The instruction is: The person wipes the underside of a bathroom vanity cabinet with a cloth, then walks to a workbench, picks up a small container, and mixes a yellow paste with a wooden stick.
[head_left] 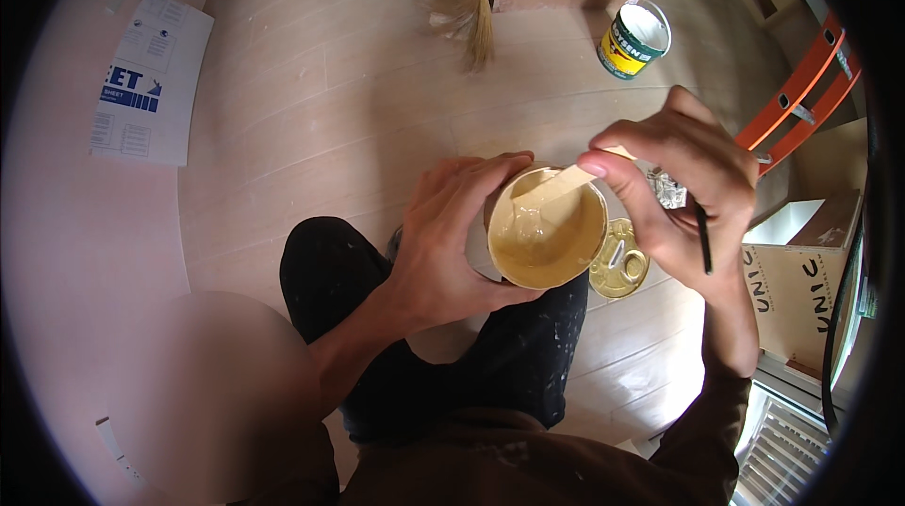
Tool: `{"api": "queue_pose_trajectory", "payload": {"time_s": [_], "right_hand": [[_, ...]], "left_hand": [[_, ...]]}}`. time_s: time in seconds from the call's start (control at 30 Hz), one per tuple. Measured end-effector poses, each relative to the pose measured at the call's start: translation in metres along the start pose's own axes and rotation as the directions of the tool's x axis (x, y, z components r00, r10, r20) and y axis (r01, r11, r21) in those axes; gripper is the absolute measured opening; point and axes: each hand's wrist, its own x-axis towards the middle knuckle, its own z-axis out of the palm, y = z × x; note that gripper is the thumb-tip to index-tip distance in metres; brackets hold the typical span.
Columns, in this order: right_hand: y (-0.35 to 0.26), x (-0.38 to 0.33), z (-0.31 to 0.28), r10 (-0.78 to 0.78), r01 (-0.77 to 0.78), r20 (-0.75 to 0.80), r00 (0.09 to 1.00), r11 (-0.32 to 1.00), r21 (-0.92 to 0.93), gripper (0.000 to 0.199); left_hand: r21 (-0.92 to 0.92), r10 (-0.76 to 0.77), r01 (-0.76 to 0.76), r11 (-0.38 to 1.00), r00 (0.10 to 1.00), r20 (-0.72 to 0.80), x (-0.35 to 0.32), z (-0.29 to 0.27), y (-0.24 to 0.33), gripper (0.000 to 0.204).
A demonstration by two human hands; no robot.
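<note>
My left hand (443,242) is hugging the round tin of creamy paint (547,228) while my right hand's (683,181) fingers are pinching the flat wooden stick (556,184) dipping inside it.

The stick (566,181) stands in the can (547,228), the lid (619,261) just right.

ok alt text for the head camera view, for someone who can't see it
Seen from above, the left hand grips an open tin of beige paint while the right hand holds a wooden stick dipped into it. The tin's lid lies on the wooden floor; another paint tin and a broom are farther off.
</note>
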Motion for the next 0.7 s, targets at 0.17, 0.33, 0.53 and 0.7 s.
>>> {"api": "queue_pose_trajectory", "payload": {"time_s": [0.17, 0.33, 0.53, 0.7], "right_hand": [[-0.002, -0.008, 0.008, 0.0, -0.015, 0.093, 0.996, 0.987, 0.162, 0.019], [-0.003, 0.0, 0.001, -0.004, 0.004, 0.024, 1.0, 1.0, 0.03, 0.019], [-0.002, -0.004, -0.003, -0.035, 0.034, 0.039, 0.999, 0.999, 0.04, 0.02], [-0.004, -0.008, 0.003, -0.006, -0.001, 0.066, 0.998, 0.994, 0.112, 0.018]], "left_hand": [[-0.018, 0.007, -0.007, 1.0, 1.0, 0.004, -0.003, 0.005, -0.002, 0.092], [-0.016, -0.006, 0.006, 1.0, 1.0, 0.013, -0.003, 0.003, 0.001, 0.094], [-0.004, 0.027, -0.027, 1.0, 1.0, 0.003, -0.003, 0.006, -0.001, 0.093], [-0.01, 0.033, -0.033, 0.999, 0.999, -0.005, 0.0, 0.008, 0.001, 0.091]]}}
